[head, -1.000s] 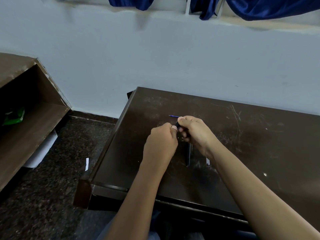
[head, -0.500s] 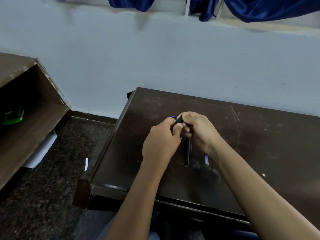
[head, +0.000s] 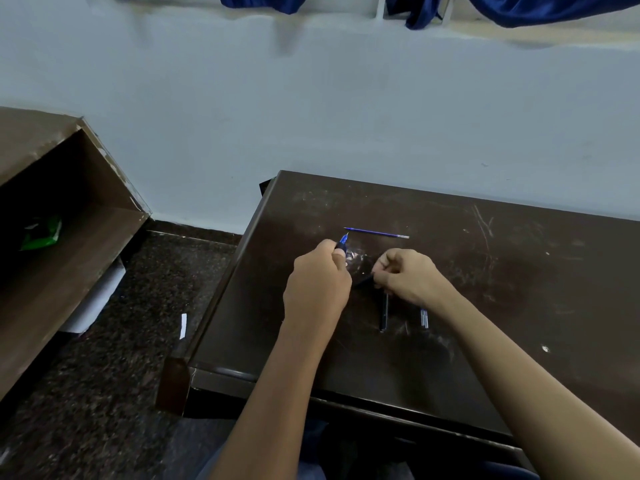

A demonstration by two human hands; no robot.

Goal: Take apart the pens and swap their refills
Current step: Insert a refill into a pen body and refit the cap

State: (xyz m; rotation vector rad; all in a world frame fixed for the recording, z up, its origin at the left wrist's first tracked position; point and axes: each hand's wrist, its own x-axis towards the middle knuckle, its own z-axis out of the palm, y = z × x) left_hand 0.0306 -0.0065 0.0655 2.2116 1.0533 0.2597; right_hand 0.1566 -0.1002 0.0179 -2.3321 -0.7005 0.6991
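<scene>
My left hand is closed around a blue pen front piece whose tip pokes up past my fingers. My right hand pinches a dark pen part that slants down to the left between the two hands. A loose blue refill lies flat on the dark desk, just beyond both hands. A black pen barrel lies on the desk under my right wrist. Another refill end shows beside the right forearm, mostly hidden.
The desk's left edge drops to a dark speckled floor. A wooden shelf unit stands at left holding a green packet. A pale wall rises behind the desk.
My hands were pressed together over the pen; now they have pulled apart, the left holding the blue-tipped front piece, the right the dark part. The refill on the desk is now uncovered.
</scene>
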